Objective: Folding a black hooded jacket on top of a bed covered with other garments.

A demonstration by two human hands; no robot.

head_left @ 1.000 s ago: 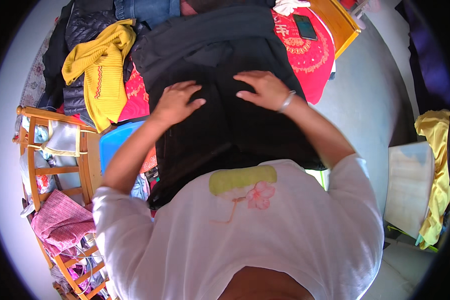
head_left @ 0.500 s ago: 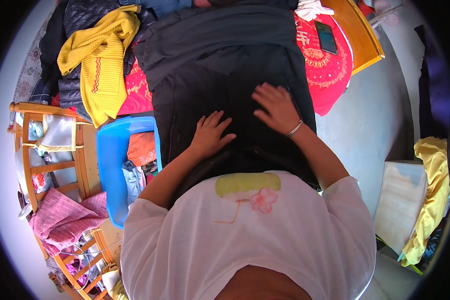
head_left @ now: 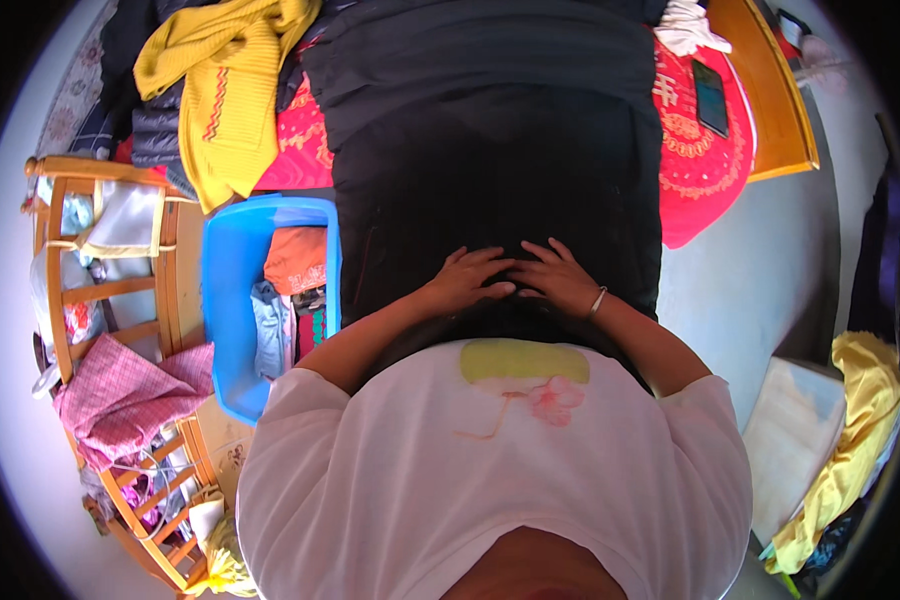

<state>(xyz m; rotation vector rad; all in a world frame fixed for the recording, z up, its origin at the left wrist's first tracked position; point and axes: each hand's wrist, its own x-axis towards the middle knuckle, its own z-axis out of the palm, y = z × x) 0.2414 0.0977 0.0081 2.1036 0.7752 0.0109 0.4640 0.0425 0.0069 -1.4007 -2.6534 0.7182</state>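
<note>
A large black garment (head_left: pixel 500 170) lies spread out in front of me, its lower part reaching to my waist; its exact kind I cannot make out. Both of my hands rest flat on its near part. My left hand (head_left: pixel 467 278) points to the right with its fingers stretched. My right hand (head_left: pixel 562 282), with a bracelet at the wrist, lies beside it, fingers spread. The fingertips of the two hands nearly meet. Neither hand grips the cloth. Under the garment, red patterned bedding (head_left: pixel 705 170) shows on both sides.
To the left stands a blue plastic tub (head_left: pixel 228 300) with folded clothes, beside a wooden rack (head_left: pixel 110 290) hung with a pink checked cloth (head_left: pixel 120 400). A yellow knit sweater (head_left: pixel 230 100) lies far left. A phone (head_left: pixel 710 98) rests on the bedding, near a wooden board (head_left: pixel 770 90).
My hands have drawn closer together and nearer to my body, the right one coming down from farther up. The black cloth looks smoother, and the whole view has shifted a little.
</note>
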